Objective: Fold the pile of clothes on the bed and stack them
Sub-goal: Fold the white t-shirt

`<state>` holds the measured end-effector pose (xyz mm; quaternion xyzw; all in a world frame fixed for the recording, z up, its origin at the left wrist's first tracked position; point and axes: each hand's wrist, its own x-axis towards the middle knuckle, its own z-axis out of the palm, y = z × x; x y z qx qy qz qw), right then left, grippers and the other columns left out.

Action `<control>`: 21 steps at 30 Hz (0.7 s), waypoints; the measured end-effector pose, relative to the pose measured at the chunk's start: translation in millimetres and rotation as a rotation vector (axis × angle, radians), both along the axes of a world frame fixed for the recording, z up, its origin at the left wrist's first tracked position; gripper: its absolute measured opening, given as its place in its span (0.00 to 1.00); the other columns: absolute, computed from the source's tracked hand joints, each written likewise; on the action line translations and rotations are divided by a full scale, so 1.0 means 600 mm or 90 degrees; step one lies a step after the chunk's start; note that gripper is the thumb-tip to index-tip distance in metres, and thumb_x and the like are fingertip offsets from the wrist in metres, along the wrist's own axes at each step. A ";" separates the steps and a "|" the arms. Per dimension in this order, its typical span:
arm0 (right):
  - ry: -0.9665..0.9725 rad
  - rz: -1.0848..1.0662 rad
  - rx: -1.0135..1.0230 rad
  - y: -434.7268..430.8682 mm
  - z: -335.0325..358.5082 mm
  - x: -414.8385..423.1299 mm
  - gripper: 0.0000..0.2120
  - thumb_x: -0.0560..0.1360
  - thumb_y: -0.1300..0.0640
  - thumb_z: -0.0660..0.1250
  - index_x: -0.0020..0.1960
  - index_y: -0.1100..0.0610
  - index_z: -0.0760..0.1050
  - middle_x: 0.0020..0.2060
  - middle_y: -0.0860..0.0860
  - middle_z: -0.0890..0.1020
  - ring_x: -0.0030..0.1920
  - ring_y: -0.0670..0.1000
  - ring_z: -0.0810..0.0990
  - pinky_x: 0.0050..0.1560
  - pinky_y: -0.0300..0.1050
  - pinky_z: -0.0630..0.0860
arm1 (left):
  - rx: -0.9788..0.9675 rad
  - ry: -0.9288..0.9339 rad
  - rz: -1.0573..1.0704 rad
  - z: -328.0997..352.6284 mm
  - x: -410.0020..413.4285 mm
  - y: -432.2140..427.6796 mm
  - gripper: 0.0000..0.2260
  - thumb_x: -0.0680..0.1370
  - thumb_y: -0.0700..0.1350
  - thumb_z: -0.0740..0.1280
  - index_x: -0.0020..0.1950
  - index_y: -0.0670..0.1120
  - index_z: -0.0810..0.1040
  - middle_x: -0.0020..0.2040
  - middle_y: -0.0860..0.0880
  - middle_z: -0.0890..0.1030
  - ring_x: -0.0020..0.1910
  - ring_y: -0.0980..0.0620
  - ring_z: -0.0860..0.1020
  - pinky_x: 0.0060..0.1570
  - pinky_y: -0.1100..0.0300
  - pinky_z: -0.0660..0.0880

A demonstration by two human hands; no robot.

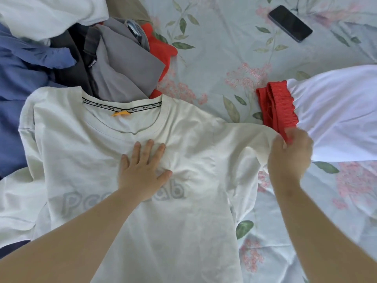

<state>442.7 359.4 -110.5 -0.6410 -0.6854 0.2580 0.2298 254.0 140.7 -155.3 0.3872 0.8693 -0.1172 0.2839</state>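
White T-shirt lies flat on the bed, long axis near-to-far, collar away. Left hand, open, presses its chest; right hand pinches the sleeve edge. Beyond the left hand: unfolded clothes pile.

Single head-worn wide-angle view, looking steeply down and forward at the bed from close range; both forearms enter from the bottom edge. No second view, so nothing shared.
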 end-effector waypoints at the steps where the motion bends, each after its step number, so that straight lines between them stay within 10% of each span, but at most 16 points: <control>1: 0.039 -0.096 -0.007 -0.024 -0.008 0.019 0.16 0.72 0.59 0.62 0.58 0.62 0.72 0.57 0.60 0.74 0.57 0.61 0.73 0.58 0.55 0.67 | 0.001 0.001 0.000 -0.001 0.000 -0.001 0.33 0.77 0.66 0.47 0.74 0.60 0.31 0.76 0.53 0.31 0.76 0.46 0.35 0.73 0.43 0.44; 5: 0.204 -0.237 -0.285 -0.069 -0.069 0.074 0.24 0.59 0.51 0.67 0.52 0.55 0.68 0.53 0.58 0.72 0.55 0.61 0.75 0.53 0.61 0.78 | 0.001 0.003 0.007 -0.002 0.002 -0.001 0.33 0.77 0.66 0.47 0.74 0.60 0.31 0.76 0.53 0.32 0.76 0.46 0.35 0.73 0.44 0.44; 14: 0.041 0.006 -0.353 -0.032 -0.058 0.024 0.20 0.56 0.42 0.62 0.48 0.41 0.73 0.47 0.54 0.79 0.50 0.63 0.77 0.50 0.60 0.78 | 0.005 0.005 0.015 -0.001 0.005 -0.001 0.33 0.77 0.66 0.48 0.74 0.60 0.32 0.76 0.54 0.32 0.76 0.46 0.35 0.73 0.44 0.43; 21: 0.496 -0.103 -0.398 -0.031 -0.013 0.016 0.14 0.66 0.59 0.59 0.47 0.49 0.78 0.44 0.49 0.81 0.47 0.52 0.80 0.50 0.48 0.77 | -0.006 -0.003 0.011 0.006 0.004 0.001 0.33 0.78 0.66 0.48 0.74 0.60 0.31 0.76 0.54 0.31 0.76 0.46 0.35 0.73 0.44 0.43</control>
